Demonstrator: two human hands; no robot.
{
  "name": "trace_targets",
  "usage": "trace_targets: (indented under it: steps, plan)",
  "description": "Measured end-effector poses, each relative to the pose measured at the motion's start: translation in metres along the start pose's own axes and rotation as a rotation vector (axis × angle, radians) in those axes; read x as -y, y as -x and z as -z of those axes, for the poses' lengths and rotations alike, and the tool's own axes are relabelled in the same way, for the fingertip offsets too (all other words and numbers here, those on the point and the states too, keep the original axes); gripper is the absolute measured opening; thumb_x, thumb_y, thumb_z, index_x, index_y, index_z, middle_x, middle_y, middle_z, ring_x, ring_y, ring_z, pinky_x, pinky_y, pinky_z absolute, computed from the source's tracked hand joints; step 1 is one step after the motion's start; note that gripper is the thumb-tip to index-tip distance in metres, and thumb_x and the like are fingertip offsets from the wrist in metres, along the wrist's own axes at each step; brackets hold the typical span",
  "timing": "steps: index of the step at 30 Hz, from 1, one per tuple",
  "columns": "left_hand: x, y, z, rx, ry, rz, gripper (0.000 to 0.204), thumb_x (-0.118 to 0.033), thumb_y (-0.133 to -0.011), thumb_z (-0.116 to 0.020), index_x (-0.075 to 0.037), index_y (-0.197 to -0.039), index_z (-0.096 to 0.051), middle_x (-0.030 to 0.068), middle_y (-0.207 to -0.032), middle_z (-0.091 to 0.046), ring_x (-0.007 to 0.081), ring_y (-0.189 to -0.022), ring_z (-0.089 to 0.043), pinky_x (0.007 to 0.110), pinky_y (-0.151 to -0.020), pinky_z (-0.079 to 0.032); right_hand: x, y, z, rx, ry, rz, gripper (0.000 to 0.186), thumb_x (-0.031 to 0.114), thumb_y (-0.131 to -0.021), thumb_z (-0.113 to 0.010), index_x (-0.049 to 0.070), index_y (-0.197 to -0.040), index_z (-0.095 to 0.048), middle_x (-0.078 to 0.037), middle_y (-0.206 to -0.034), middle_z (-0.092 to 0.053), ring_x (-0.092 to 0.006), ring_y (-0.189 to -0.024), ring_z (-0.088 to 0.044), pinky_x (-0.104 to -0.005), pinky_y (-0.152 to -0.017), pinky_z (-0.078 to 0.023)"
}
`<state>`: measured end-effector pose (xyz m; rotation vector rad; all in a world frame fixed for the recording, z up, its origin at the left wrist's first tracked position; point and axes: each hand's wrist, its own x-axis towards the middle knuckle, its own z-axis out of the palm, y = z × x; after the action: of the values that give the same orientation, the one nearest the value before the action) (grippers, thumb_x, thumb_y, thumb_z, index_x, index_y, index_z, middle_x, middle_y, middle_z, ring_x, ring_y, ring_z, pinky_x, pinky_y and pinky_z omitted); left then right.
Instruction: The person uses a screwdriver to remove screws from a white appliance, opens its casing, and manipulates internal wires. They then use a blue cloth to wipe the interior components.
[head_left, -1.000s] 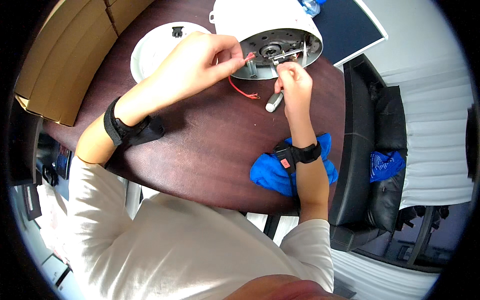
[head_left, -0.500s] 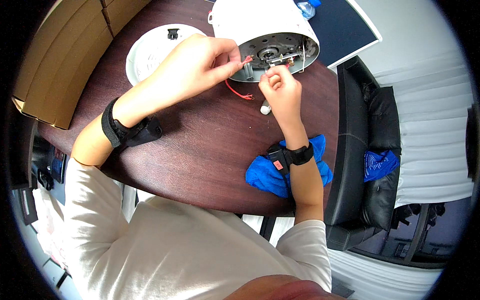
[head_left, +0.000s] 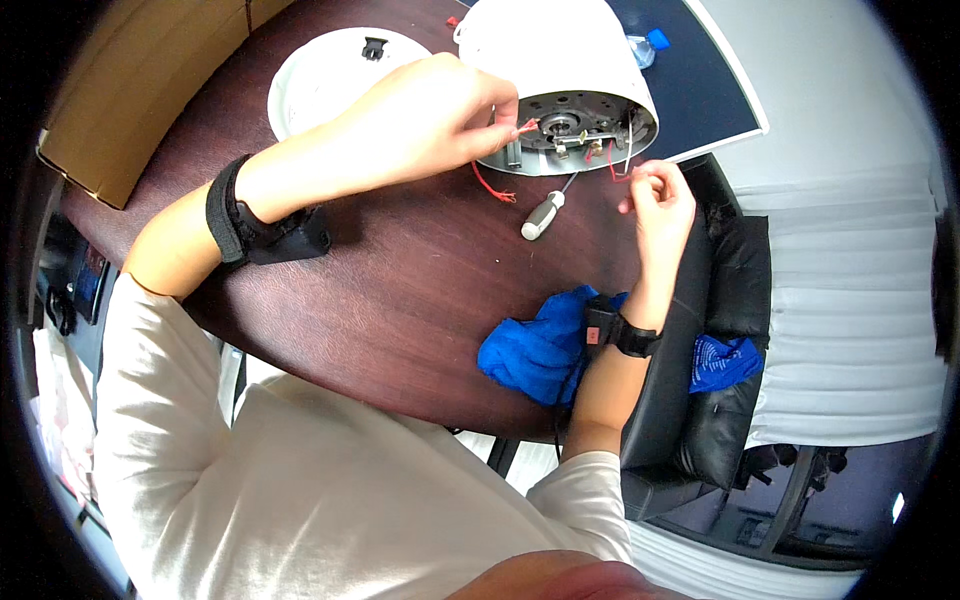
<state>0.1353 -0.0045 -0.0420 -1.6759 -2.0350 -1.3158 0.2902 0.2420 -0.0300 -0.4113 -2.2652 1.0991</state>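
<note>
A white cylindrical appliance body [head_left: 555, 45] lies on its side at the far edge, its open base toward me, with a metal plate and bracket [head_left: 595, 140] inside. My left hand [head_left: 465, 125] is closed in a pinch on a red wire [head_left: 526, 128] at the base's left side. My right hand [head_left: 662, 198] is pinched at the right rim, on the end of a thin red wire [head_left: 613, 165] coming out of the base. Between the hands, a grey and white screwdriver [head_left: 543, 216] rests on the table. A loose red wire [head_left: 490, 188] with bare ends hangs below my left hand.
A white round cover [head_left: 310, 80] with a black fitting lies behind my left forearm. A cardboard box [head_left: 150, 90] stands far left. A blue cloth [head_left: 535, 345] lies beneath my right wrist. A bottle [head_left: 645, 48] is behind the appliance; a black sofa [head_left: 690, 430] is right.
My right hand has moved right, from beside the screwdriver to the rim, drawing a red wire outward. The left hand keeps its pinch. The whole view has shifted a little.
</note>
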Motion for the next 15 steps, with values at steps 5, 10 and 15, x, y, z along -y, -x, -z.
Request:
trace_targets:
  steps: [5, 10, 15]
  plan:
    - [0.002, 0.000, -0.001, -0.019, -0.021, -0.036, 0.015, -0.016, -0.083, -0.061, -0.003, -0.076, -0.059, 0.0099, -0.054, -0.054, 0.0204, -0.049, -0.054, 0.032, -0.049, -0.041, -0.009, -0.005, 0.026, 0.157, 0.191, -0.109, 0.007, 0.005, -0.081, -0.060, 0.000, -0.086, -0.060, 0.000, -0.061, -0.056, -0.0055, -0.050, -0.052, -0.0192, -0.047, -0.041]
    - [0.001, 0.000, 0.000, 0.007, -0.026, -0.008, 0.015, -0.016, -0.083, -0.061, -0.003, -0.076, -0.059, 0.0097, -0.054, -0.053, 0.0201, -0.048, -0.054, 0.032, -0.048, -0.040, -0.008, -0.005, 0.041, 0.096, 0.196, -0.076, 0.008, 0.005, -0.081, -0.058, 0.000, -0.087, -0.060, 0.001, -0.060, -0.054, -0.0056, -0.048, -0.050, -0.0197, -0.045, -0.040]
    - [0.002, 0.000, -0.001, 0.036, -0.016, 0.021, 0.015, -0.015, -0.083, -0.061, -0.002, -0.076, -0.058, 0.0092, -0.053, -0.052, 0.0194, -0.048, -0.052, 0.032, -0.048, -0.040, -0.006, -0.004, 0.062, 0.077, 0.269, -0.111, 0.009, 0.006, -0.082, -0.058, -0.001, -0.087, -0.060, 0.001, -0.059, -0.054, -0.0060, -0.047, -0.050, -0.0204, -0.044, -0.039]
